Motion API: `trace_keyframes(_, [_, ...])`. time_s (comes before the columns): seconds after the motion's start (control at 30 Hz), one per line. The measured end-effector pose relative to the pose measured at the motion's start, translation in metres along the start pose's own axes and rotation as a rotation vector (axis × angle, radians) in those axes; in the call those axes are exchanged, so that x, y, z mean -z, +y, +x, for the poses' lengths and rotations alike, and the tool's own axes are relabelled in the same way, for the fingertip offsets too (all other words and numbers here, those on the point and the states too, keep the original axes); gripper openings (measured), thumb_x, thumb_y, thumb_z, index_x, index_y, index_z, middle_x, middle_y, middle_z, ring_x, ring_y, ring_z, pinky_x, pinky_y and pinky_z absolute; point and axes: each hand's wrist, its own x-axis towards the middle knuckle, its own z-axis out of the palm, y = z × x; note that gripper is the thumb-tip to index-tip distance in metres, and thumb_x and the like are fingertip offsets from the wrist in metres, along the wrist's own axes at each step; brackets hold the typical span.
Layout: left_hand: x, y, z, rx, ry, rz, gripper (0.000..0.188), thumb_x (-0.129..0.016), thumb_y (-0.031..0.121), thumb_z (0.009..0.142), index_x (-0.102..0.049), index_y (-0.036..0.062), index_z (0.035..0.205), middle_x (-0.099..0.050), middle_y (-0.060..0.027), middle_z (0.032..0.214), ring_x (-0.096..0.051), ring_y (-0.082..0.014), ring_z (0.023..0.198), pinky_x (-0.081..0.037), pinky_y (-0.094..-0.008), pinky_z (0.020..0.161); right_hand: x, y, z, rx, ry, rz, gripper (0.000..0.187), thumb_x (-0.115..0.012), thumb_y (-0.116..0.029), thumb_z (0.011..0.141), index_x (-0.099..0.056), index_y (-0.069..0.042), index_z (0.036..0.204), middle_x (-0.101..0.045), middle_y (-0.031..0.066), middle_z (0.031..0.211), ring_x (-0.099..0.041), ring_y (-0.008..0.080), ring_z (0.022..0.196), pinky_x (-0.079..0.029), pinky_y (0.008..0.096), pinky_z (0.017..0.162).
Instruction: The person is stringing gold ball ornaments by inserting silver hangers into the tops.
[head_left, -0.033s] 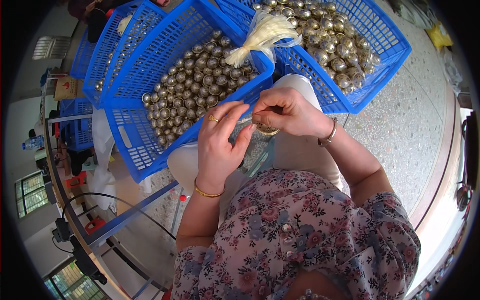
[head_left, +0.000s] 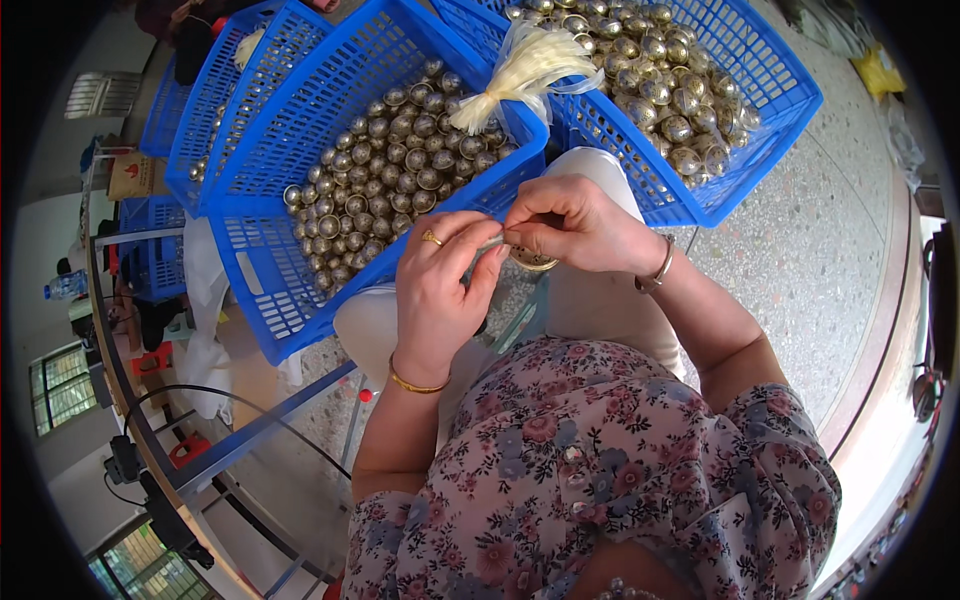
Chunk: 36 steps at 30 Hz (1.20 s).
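In front of my lap, my right hand is closed in a pinch, with a small gold-silver metal ball hanging at its fingertips. My left hand meets it from the left, thumb and index finger pinching a thin pale strip that runs toward the right fingertips. The fingers cover most of the strip and the ball's top. Just beyond my hands a blue basket holds many similar metal balls. Over its near right corner lies a tied bundle of cream-coloured strips.
A second blue basket full of larger-looking metal balls stands at the far right. More blue baskets lean at the far left. A metal-framed table with a black cable is on my left.
My left index finger and thumb have come together on the pale strip, closer to the right fingertips. My right hand and the ball have hardly moved.
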Motion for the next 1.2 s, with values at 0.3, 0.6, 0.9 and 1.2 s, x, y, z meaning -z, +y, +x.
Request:
trace_keyframes(0.3, [0.003, -0.001, -0.001, 0.056, 0.088, -0.005, 0.008, -0.068, 0.004, 0.069, -0.061, 0.0035, 0.071, -0.059, -0.0052, 0.072, -0.056, -0.0237, 0.071, -0.045, -0.0330, 0.065, 0.018, -0.021, 0.002, 0.228, -0.032, -0.436, 0.005, -0.065, -0.007, 0.076, -0.062, -0.003, 0.076, -0.058, 0.0079, 0.070, -0.057, 0.0246, 0.065, -0.045, 0.0318, 0.058])
trace_keyframes(0.6, [0.011, 0.017, -0.011, 0.206, 0.051, -0.423, 0.012, -0.068, 0.000, 0.070, -0.057, -0.0008, 0.068, -0.057, -0.0074, 0.072, -0.054, -0.0175, 0.068, -0.043, -0.0274, 0.061, 0.027, -0.036, -0.009, 0.291, -0.099, -0.524, 0.009, -0.061, -0.015, 0.076, -0.060, -0.006, 0.074, -0.060, 0.0070, 0.070, -0.059, 0.0271, 0.067, -0.046, 0.0366, 0.056])
trace_keyframes(0.9, [-0.013, -0.003, -0.014, 0.586, 0.173, -0.842, 0.012, -0.056, 0.005, 0.086, -0.057, -0.0023, 0.077, -0.059, -0.0063, 0.076, -0.055, -0.0119, 0.071, -0.043, -0.0229, 0.067, 0.086, -0.051, -0.023, 0.206, -0.036, -0.665, 0.009, -0.061, -0.011, 0.081, -0.058, -0.002, 0.079, -0.059, 0.0096, 0.073, -0.058, 0.0256, 0.069, -0.046, 0.0338, 0.061])
trace_keyframes(1.2, [-0.007, -0.047, -0.064, 0.871, 0.265, -0.752, 0.014, -0.056, 0.012, 0.088, -0.059, -0.0007, 0.084, -0.059, -0.0042, 0.075, -0.055, -0.0107, 0.067, -0.044, -0.0231, 0.065, 0.231, 0.023, -0.026, -0.275, 0.670, -0.556, 0.019, -0.051, -0.011, 0.085, -0.062, 0.001, 0.095, -0.064, 0.0068, 0.077, -0.061, 0.0112, 0.069, -0.049, 0.0251, 0.064])
